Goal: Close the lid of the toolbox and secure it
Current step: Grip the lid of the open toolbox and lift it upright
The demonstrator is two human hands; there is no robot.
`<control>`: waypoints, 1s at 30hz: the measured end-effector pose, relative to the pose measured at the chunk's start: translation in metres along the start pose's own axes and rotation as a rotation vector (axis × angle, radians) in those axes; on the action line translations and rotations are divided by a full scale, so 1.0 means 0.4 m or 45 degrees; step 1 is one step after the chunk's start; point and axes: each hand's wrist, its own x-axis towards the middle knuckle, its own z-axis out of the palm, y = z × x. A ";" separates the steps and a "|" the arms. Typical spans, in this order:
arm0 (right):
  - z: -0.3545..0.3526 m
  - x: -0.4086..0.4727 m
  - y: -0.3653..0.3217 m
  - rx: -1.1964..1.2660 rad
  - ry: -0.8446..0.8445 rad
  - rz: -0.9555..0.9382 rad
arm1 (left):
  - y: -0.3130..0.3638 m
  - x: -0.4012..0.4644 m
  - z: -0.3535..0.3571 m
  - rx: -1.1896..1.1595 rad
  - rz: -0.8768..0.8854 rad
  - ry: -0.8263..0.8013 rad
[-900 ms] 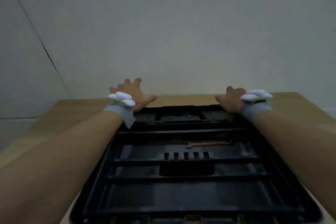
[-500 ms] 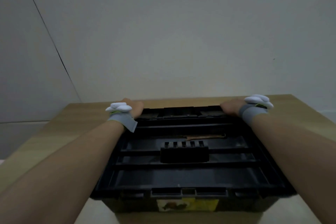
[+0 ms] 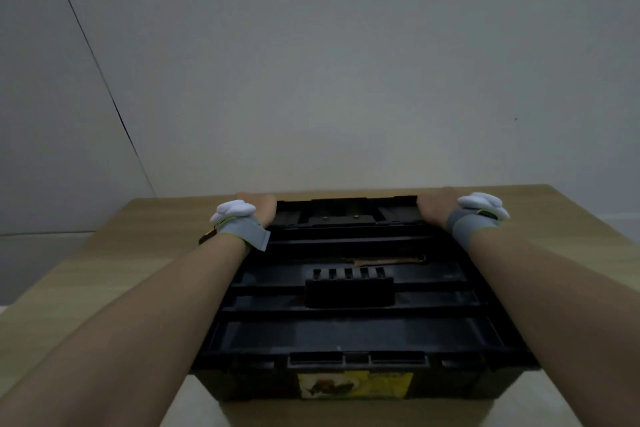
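Observation:
A black toolbox (image 3: 242, 381) stands on a wooden table, its ribbed lid (image 3: 346, 333) lying flat on top of it. A recessed carry handle (image 3: 349, 291) sits in the lid's middle and a latch (image 3: 356, 359) at its near edge. My left hand (image 3: 264, 209) is on the lid's far left corner and my right hand (image 3: 433, 206) on its far right corner. Both hands' fingers curl over the far edge, out of sight. Each wrist wears a grey band with a white tracker.
The light wooden table (image 3: 104, 270) stretches out to the left, right and behind the box. A plain wall rises just beyond the table's far edge. A yellow label (image 3: 356, 383) marks the box's front face. A brownish strip (image 3: 388, 260) lies in a groove of the lid.
The lid has dropped away from me and now lies flat, and the box's front with the yellow label has come into view. My left fingers, spread before, now curl behind the far edge.

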 end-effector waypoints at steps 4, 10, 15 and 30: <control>0.011 0.027 0.025 0.182 0.158 0.099 | 0.003 -0.012 -0.004 -0.023 0.054 0.050; 0.009 0.038 0.040 0.187 0.317 0.120 | 0.007 -0.012 -0.016 -0.072 0.076 0.104; 0.015 0.039 0.032 0.251 0.462 0.132 | 0.008 -0.017 -0.026 -0.278 0.050 -0.105; -0.020 0.042 -0.011 0.518 0.604 0.188 | 0.053 0.025 -0.027 -0.397 0.005 0.308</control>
